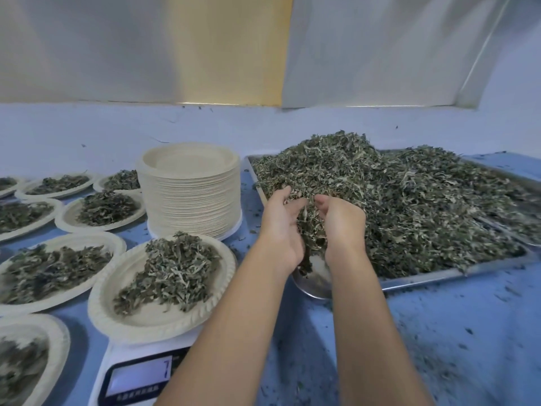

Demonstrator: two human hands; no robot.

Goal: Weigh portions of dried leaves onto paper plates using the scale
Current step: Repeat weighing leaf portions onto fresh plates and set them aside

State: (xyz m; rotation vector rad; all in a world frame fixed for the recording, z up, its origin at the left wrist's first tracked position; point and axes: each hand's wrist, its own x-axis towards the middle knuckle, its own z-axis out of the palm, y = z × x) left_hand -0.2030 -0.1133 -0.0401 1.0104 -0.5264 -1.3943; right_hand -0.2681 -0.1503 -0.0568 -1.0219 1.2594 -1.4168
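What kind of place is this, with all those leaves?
Probably a small workroom for packing dried herbs or tea. A big metal tray holds heaped dried leaves, a tall stack of paper plates waits, and a scale weighs portions.

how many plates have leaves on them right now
8 visible: one on the scale, one at bottom left, one left of the scale plate, one beside the plate stack, four further back left. More may lie off-frame.

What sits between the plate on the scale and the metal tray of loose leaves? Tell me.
In the head view, the person's left forearm crosses that stretch above bare blue table strewn with leaf crumbs; plate, tray.
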